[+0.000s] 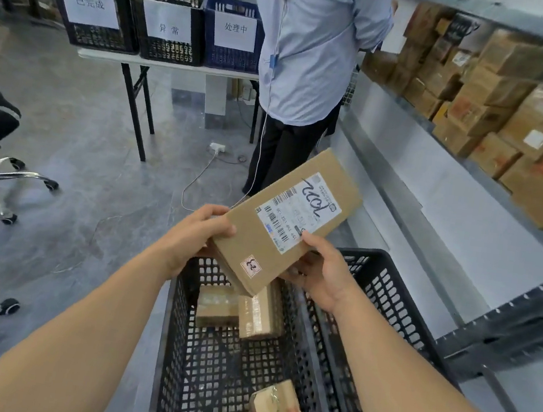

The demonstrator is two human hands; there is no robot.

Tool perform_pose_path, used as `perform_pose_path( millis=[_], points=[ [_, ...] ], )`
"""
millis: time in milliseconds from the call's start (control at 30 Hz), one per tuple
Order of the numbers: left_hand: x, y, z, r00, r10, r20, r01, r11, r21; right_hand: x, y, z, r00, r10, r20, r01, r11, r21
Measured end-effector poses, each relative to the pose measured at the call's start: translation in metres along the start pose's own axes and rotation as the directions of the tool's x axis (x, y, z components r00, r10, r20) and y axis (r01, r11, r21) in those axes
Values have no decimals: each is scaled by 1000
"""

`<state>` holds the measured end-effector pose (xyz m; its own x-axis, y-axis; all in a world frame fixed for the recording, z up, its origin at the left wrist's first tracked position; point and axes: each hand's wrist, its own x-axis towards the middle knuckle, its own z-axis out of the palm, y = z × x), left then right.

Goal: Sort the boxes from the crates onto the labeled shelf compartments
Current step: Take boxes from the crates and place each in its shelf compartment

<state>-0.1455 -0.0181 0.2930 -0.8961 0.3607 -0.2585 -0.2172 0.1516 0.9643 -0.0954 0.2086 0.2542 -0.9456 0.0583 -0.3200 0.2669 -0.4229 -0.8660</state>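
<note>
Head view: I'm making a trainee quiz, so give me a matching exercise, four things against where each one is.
Things:
1. flat box
2. blue crate
3. taped boxes
4. stacked boxes

Places:
a. on the shelf
b. held by the left hand and right hand
c. on the table
d. in the black crate

Pairs: 1-b, 2-c, 3-d, 4-a.

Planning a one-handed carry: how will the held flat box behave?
Probably stiff: the flat box, held at its near end by the left hand and right hand, juts out straight. Likely light, being thin. Smooth cardboard could slip.
</note>
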Motion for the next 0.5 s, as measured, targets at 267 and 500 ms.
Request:
perform_pose_path(
  millis=[267, 500],
  points=[
    [3, -8, 51, 998, 49, 34, -41, 977, -208, -31, -8, -8, 987, -139, -86, 156, 957, 244],
    [-3, 19, 94, 986, 157, 58, -144, 973, -182, -78, -21, -63, 962, -166, -215, 197, 972, 130]
  ],
)
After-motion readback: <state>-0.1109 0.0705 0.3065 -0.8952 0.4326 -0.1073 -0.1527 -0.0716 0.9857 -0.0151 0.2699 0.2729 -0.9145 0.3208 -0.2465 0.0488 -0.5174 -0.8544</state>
